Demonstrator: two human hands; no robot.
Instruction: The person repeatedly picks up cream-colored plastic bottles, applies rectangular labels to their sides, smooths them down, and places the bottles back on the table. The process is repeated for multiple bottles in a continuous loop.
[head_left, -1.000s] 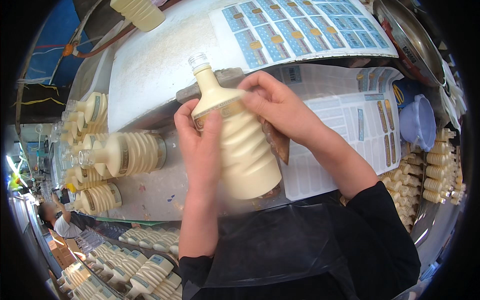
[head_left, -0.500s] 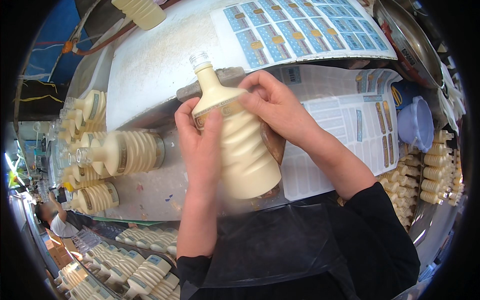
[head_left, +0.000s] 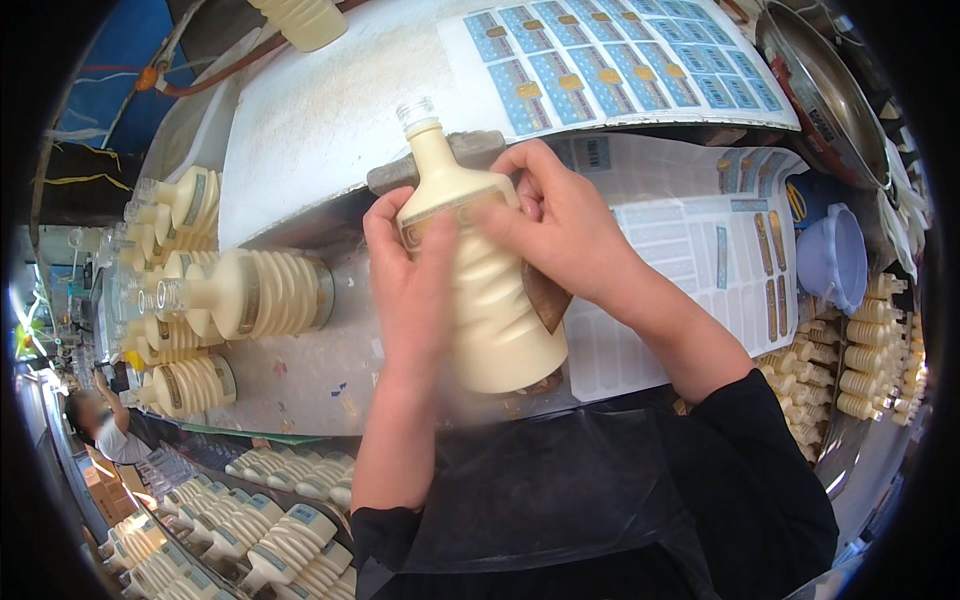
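Observation:
A cream-coloured bottle [head_left: 505,335] with a spiral-ribbed body and a clear threaded neck leans in front of me, its neck pointing away. Around its shoulder runs a gold-and-grey label [head_left: 468,207]. My left hand [head_left: 405,265] grips the bottle's left side, thumb across the label, fingers curled round the edge. On the other side my right hand [head_left: 555,225] is closed at the shoulder, its blurred thumb pressed on the label's right part. A grey block [head_left: 475,148] lies behind the bottle's neck. Beneath the bottle, a brown support [head_left: 545,297] partly shows.
Several labelled bottles [head_left: 280,292] lie at the left. Blue label sheets [head_left: 570,85] rest on the white board [head_left: 330,110]; a partly used sheet [head_left: 650,290] lies at right, near a lilac bucket [head_left: 832,255]. More bottles [head_left: 280,545] fill the lower left. A person [head_left: 115,435] is far left.
The bottle sits a little farther right in view, as do the board and the sheets. My right thumb has shifted slightly down on the label; both hands keep their hold.

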